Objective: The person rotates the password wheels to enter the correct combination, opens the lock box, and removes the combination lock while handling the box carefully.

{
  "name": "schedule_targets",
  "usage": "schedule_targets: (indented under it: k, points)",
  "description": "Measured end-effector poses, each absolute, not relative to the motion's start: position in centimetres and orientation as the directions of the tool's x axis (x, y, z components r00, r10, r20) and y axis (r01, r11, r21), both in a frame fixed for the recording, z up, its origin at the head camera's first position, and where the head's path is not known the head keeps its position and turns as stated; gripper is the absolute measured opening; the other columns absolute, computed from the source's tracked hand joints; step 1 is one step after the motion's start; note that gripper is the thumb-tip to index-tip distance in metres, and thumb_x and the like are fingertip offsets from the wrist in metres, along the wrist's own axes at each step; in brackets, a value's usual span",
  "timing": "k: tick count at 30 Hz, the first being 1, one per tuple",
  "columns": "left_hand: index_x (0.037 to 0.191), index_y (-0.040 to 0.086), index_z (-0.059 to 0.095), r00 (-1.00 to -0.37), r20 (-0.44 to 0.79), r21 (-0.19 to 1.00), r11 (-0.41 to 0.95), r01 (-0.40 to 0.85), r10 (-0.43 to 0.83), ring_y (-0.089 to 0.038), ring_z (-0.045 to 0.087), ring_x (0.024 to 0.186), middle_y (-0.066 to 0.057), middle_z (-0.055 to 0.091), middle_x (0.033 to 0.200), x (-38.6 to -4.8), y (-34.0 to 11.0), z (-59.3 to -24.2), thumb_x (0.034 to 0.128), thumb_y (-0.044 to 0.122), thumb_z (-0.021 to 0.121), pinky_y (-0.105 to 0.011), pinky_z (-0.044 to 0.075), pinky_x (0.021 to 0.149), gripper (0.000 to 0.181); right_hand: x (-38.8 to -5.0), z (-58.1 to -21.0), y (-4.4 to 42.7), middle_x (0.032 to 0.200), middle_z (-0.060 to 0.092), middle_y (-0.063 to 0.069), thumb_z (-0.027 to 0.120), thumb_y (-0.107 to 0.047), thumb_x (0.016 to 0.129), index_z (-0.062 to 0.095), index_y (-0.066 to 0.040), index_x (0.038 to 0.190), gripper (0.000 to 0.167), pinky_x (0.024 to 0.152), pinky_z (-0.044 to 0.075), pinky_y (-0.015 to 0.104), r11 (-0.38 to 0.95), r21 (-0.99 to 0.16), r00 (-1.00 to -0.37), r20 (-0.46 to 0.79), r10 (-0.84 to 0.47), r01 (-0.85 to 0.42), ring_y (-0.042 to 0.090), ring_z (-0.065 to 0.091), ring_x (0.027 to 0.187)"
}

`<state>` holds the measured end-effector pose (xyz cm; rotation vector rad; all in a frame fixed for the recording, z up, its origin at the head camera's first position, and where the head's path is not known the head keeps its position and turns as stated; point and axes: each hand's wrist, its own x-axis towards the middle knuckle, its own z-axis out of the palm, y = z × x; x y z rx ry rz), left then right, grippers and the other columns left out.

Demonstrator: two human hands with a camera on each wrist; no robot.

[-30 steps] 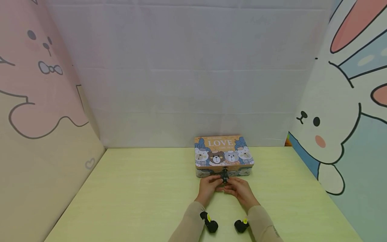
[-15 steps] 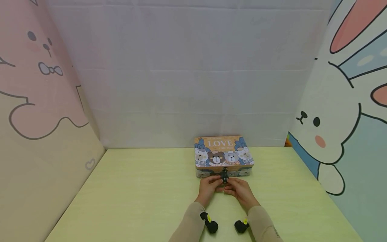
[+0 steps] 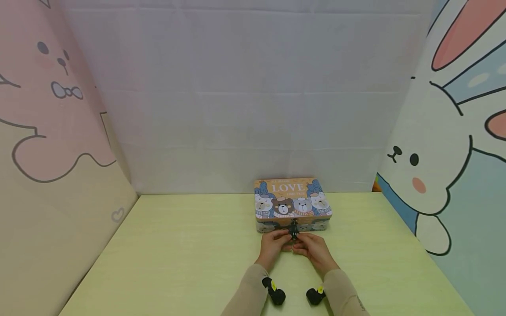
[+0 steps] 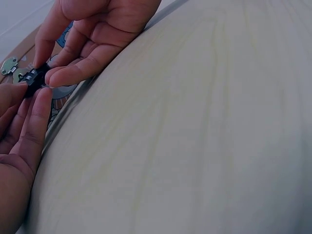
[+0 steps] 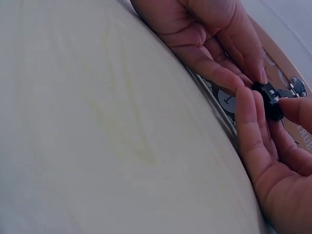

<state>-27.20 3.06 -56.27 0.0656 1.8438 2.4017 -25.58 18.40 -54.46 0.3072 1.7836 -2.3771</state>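
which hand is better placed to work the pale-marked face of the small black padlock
Probably the right hand, narrowly: in its wrist view, its thumb reaches the pale marks on the small black padlock, while the left hand grips the opposite end.

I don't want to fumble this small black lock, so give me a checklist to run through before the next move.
1. Left hand on the black lock: ok, it pinches it.
2. Right hand on the lock: ok, it pinches the lock too.
3. Box supported: ok, it rests flat on the table.
4. Lid down: ok, it looks closed.
5. Lock's small white marks legible: not ok, too small to read in any view.
6. Lock fastened or released at the metal clasp: cannot tell, the hands cover too much.
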Motion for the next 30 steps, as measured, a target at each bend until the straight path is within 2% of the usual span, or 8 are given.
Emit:
schedule_targets:
  k: [6, 21, 30]
  points:
    - [0.112, -0.015, 0.067, -0.992, -0.032, 0.967, -0.247, -0.062, 0.124, -0.031, 0.073, 0.086, -0.019, 0.071, 0.099, -27.15, 3.06, -56.5, 0.0908, -0.003, 0.069, -0.034, 0.063, 0.068, 0.025, -25.57, -54.6, 18.5, 0.079, 0.065, 0.009, 0.052, -0.002, 0.102, 0.06, 0.015, 0.114, 0.022, 0.068, 0.062, 0.03, -0.29, -0.925, -0.967, -0.256, -0.005, 0.246, 0.014, 0.066, 0.067]
    - [0.113, -0.014, 0.067, -0.993, -0.038, 0.968, -0.244, -0.065, 0.115, -0.032, 0.072, 0.087, -0.018, 0.071, 0.1, -27.21, 3.09, -56.49, 0.0906, -0.003, 0.069, -0.036, 0.063, 0.068, 0.025, -25.66, -54.66, 18.48, 0.08, 0.064, 0.009, 0.051, -0.004, 0.102, 0.06, 0.014, 0.112, 0.023, 0.069, 0.062, 0.03, -0.272, -0.93, -0.967, -0.253, -0.016, 0.248, 0.015, 0.066, 0.068]
    - [0.112, -0.014, 0.068, -0.994, -0.037, 0.967, -0.247, -0.062, 0.107, -0.03, 0.073, 0.081, -0.017, 0.071, 0.1, -27.47, 3.21, -56.69, 0.0905, -0.004, 0.069, -0.035, 0.063, 0.067, 0.024, -25.77, -54.71, 18.44, 0.08, 0.064, 0.009, 0.05, -0.004, 0.103, 0.059, 0.015, 0.114, 0.024, 0.068, 0.062, 0.029, -0.268, -0.931, -0.967, -0.255, -0.011, 0.249, 0.014, 0.066, 0.067]
